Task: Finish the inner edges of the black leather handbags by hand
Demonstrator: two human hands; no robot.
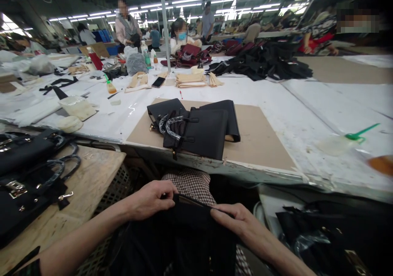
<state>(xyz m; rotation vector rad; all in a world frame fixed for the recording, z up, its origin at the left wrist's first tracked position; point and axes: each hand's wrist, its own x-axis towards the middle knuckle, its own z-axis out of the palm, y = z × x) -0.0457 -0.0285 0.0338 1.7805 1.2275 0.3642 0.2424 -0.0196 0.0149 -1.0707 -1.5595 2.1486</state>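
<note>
On my lap lies a piece of black bag lining (190, 227), dark and soft, with a long upper edge. My left hand (153, 199) pinches its left corner between thumb and fingers. Farther along the same edge, my right hand (231, 218) grips it with the thumb on top. Both hands are closed on the cloth. Just beyond, at the table's front edge, black handbags (202, 131) lie on a brown cardboard sheet (258, 133). Clear plastic wraps their handles (172, 129). Most of the cloth's lower part is in shadow.
Finished-looking black bags (27, 173) lie on a wooden board (89, 178) at left. More black bags (331, 235) are at lower right. Glue bottles (344, 143) stand on the white table (310, 104). Behind are a black fabric pile (264, 61), beige pieces (190, 79) and several people.
</note>
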